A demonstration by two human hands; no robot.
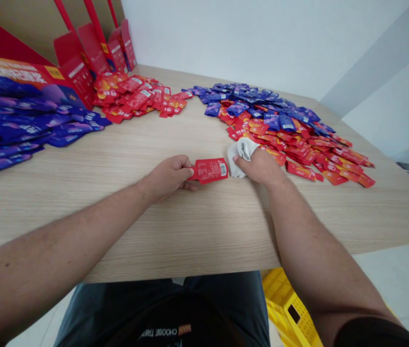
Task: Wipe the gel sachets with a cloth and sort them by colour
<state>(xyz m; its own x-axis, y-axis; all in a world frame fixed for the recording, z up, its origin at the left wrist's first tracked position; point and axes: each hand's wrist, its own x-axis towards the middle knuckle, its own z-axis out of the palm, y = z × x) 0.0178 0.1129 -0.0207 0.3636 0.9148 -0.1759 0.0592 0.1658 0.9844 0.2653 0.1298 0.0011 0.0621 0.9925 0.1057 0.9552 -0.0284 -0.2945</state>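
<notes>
My left hand (pixel 170 177) rests on the wooden table (pixel 175 231) and pinches the left end of a red packet (pixel 210 170) that lies flat, barcode side up. My right hand (pixel 260 166) is closed on a crumpled white cloth (pixel 239 150) and touches the packet's right end. Just beyond my right hand spreads a large mixed heap of red and blue packets (pixel 284 130).
A pile of red packets (pixel 135 99) lies at the back left, beside upright red display cartons (pixel 96 48). Blue packets (pixel 20 125) are heaped at the far left in front of a red and purple box (pixel 16 72). A yellow crate (pixel 287 308) stands under the table's near edge.
</notes>
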